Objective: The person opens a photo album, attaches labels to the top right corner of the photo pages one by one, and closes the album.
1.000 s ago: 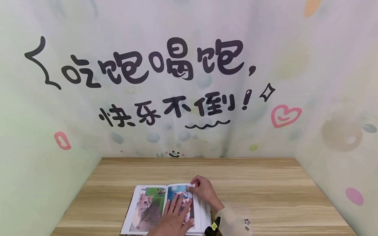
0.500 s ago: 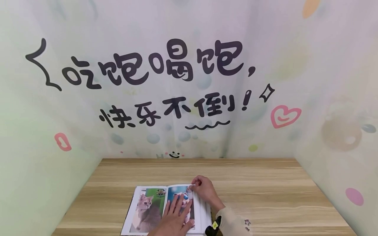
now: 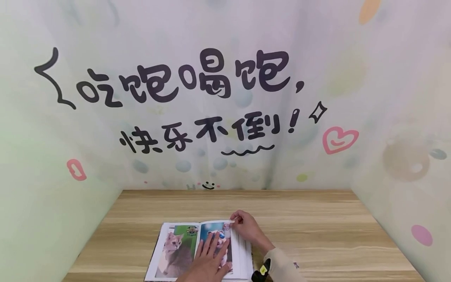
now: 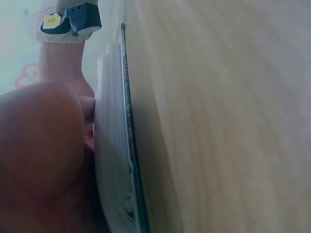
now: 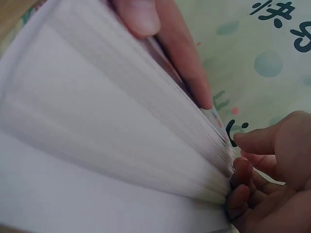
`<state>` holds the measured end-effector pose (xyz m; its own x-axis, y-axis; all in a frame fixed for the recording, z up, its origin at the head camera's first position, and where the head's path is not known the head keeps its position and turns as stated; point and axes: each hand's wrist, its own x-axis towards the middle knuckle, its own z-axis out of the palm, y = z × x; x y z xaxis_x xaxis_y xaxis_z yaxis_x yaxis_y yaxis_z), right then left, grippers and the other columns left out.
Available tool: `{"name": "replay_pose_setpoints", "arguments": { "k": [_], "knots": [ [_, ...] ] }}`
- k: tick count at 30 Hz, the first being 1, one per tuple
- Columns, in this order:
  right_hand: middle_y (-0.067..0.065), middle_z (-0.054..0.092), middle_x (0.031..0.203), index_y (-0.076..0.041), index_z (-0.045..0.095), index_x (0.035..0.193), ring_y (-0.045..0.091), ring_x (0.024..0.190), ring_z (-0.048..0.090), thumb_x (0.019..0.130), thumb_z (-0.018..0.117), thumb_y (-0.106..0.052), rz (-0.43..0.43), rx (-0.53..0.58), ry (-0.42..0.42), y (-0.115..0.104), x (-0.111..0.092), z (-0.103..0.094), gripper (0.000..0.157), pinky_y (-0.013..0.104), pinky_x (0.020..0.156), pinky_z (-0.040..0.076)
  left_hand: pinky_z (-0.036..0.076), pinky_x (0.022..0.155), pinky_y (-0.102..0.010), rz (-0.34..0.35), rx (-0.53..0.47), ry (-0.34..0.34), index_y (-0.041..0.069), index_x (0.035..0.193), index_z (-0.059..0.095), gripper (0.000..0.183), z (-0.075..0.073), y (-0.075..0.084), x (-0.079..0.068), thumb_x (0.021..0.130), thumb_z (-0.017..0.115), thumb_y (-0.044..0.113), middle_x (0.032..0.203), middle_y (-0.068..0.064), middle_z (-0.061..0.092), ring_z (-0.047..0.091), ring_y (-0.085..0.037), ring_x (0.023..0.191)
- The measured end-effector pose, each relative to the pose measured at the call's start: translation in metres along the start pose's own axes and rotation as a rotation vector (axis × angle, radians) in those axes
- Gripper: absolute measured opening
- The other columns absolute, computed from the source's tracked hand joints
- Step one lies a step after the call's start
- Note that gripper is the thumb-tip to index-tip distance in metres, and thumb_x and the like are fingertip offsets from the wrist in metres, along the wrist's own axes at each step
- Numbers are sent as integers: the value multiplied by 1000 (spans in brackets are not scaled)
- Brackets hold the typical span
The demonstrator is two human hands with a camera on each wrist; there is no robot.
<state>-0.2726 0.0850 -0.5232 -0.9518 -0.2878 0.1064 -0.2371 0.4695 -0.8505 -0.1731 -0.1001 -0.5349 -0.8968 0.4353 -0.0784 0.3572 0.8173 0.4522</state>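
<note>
An open photo album [image 3: 241, 260] lies on the table, with a cat photo [image 3: 176, 254] on its left page. The right page carries a photo [image 3: 208, 226] of an animal in blue glasses, partly covered by my left hand [image 3: 209, 258]. That hand rests flat there, fingers straight and spread. At the album's upper right corner, my right hand [image 3: 246, 229] pinches a page corner between thumb and finger. The right wrist view shows the fanned page edges [image 5: 121, 107] beside the curled fingers of my right hand [image 5: 277, 170]; the exact grip is partly hidden.
The wood-grain table [image 3: 317, 231] stretches out around the album and meets a printed backdrop [image 3: 225, 168] with large black characters. Backdrop walls also stand at the left and right. A dark strapped device [image 3: 261, 271] sits on my right wrist.
My right hand has shifted slightly right along the page corner; its thumb has slid off the photo toward the edge. The left hand stays where it was. The head view has tilted a little.
</note>
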Motion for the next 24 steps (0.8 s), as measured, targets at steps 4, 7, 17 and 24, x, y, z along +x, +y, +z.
{"name": "replay_pose_setpoints", "arguments": {
  "k": [4, 7, 17, 24],
  "knots": [
    [0, 55, 80, -3, 64, 101, 11, 71, 49, 89, 72, -9, -32, -28, -38, -1, -6, -8, 16, 22, 59, 42, 9, 117, -64, -4, -5, -3, 25, 157, 28, 68, -1, 1, -1, 100, 33, 62, 166, -13, 11, 7, -39, 151],
    [3, 57, 88, -2, 64, 105, 14, 78, 52, 87, 74, -8, -51, -77, -60, -3, -12, -14, 21, 24, 64, 44, 9, 117, -64, -5, -12, -8, 26, 157, 27, 68, -1, 1, 0, 100, 33, 63, 166, -12, 10, 6, -39, 151],
    [22, 56, 130, 4, 59, 129, 40, 119, 56, 85, 78, -24, -189, -341, -173, -8, -34, -21, 56, 55, 99, 46, 8, 117, -64, 1, -17, -3, 25, 158, 27, 70, 0, -1, 2, 100, 33, 63, 166, -13, 10, 4, -40, 151],
    [29, 40, 148, 7, 45, 143, 45, 135, 41, 89, 74, -29, -168, -409, -269, -11, -46, -21, 70, 58, 108, 37, 7, 116, -65, 9, -25, 9, 24, 157, 28, 70, 0, 0, 0, 100, 35, 62, 166, -13, 11, 5, -40, 151]
  ]
}}
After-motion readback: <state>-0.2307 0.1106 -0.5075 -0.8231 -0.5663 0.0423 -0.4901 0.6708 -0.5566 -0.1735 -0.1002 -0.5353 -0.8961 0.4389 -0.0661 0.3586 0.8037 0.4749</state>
